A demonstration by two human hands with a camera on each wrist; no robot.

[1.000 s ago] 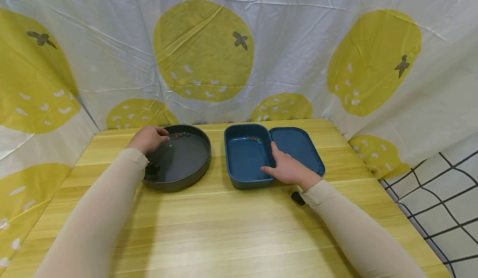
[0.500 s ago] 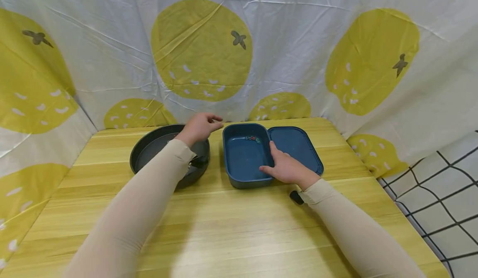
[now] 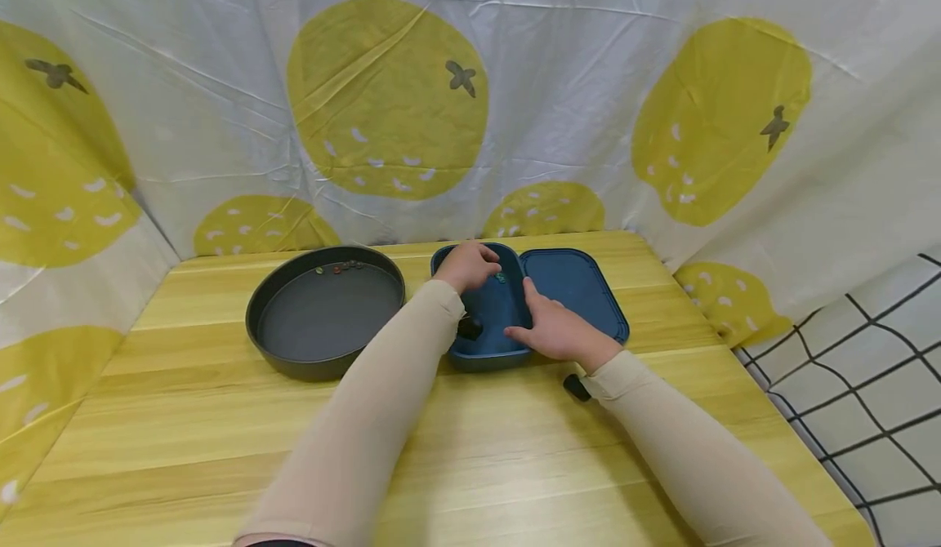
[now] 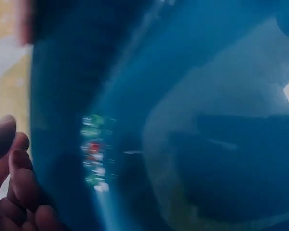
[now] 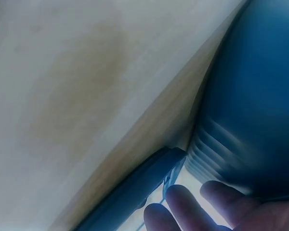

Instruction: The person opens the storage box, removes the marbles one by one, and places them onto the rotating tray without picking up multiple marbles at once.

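My left hand [image 3: 467,267] is over the far left of the blue rectangular box [image 3: 461,361]. In the left wrist view its thumb and fingertips [image 4: 20,159] are drawn together in a pinch; the small bead between them is hidden. Several green, red and clear beads [image 4: 94,151] lie in a row on the box floor, only partly showing in the head view. My right hand [image 3: 559,329] rests at the box's right side, its thumb over the rim and its extended fingers [image 5: 188,204] along the outer wall.
A round dark grey pan [image 3: 323,310] stands to the left, with several small beads [image 3: 345,266] near its far wall. The box's blue lid [image 3: 577,290] lies flat to the right. A lemon-print cloth [image 3: 544,106] hangs behind the wooden table [image 3: 184,416].
My left hand has moved right, from inside the pan to over the blue box. A lone bead near the pan's middle no longer shows there. My right hand has stayed at the box.
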